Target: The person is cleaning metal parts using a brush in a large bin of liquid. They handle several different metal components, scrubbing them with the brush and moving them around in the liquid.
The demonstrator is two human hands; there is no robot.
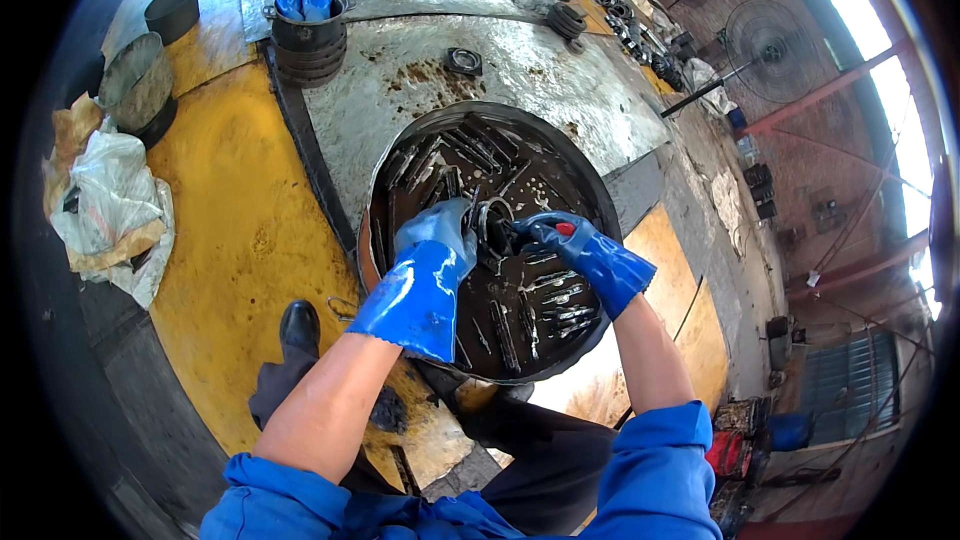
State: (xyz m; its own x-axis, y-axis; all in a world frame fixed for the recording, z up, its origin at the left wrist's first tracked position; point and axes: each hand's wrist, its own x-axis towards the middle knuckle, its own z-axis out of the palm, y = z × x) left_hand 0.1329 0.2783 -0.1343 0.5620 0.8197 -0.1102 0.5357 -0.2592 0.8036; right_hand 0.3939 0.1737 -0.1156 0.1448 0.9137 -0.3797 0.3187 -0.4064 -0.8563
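In the head view, a dark metal ring [493, 227] is held over a wide round tub [577, 148], just above the dark wet stuff inside, perhaps so that drips fall back in. Its left side is gripped by the bent fingers of the left hand [436, 234]. The right hand [562, 238] is curled closed at the other side, and a small red thing [566, 229] is held in it; what it is cannot be told. Blue gloves [433, 290] are worn, likely to keep skin clean. Dark bars [505, 335] are laid in the tub.
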